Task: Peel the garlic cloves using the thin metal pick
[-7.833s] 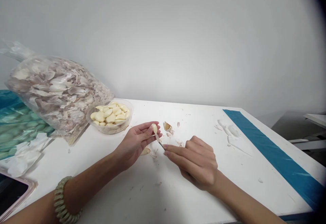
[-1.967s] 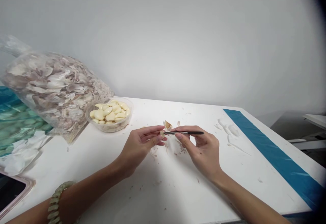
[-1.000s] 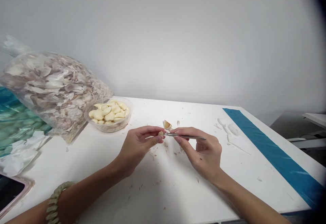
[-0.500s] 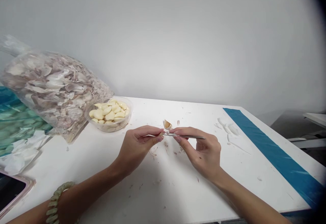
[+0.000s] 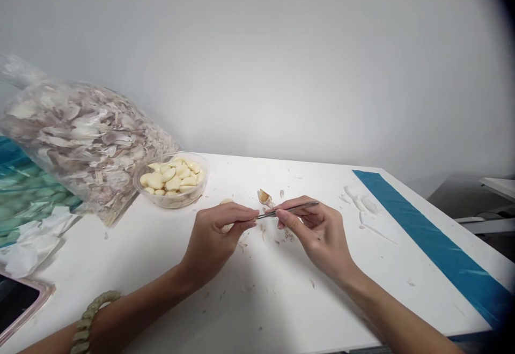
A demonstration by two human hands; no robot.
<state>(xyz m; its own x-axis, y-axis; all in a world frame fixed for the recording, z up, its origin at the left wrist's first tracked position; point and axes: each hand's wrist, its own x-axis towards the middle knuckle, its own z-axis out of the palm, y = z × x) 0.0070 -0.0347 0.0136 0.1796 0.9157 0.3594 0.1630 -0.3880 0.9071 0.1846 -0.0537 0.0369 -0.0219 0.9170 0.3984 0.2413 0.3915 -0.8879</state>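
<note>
My left hand [image 5: 215,238] is closed in a pinch, thumb against fingers, and its fingertips hide what they hold. In my right hand [image 5: 317,233] a slim metal tool [image 5: 298,208] is gripped between thumb and fingers, its narrow end pointing left and meeting my left fingertips. Whether it is tweezers or a small blade I cannot tell. A pale rounded piece [image 5: 226,201], mostly covered by my left hand, shows just behind it. Just beyond the fingertips lies a brownish garlic piece in its skin [image 5: 264,197]. Small skin scraps [image 5: 288,235] are scattered beneath my hands.
A clear plastic tub [image 5: 171,201] of peeled garlic cloves stands left of my hands. Behind it leans a large bag of garlic skins [image 5: 92,134]. Crumpled tissue [image 5: 36,241] and a pink-edged device [image 5: 45,292] lie left. Blue tape [image 5: 426,236] runs along the right side.
The tool's handle end has tipped upward and its narrow end is lower. My left hand has dropped slightly, and the pale piece behind it now shows.
</note>
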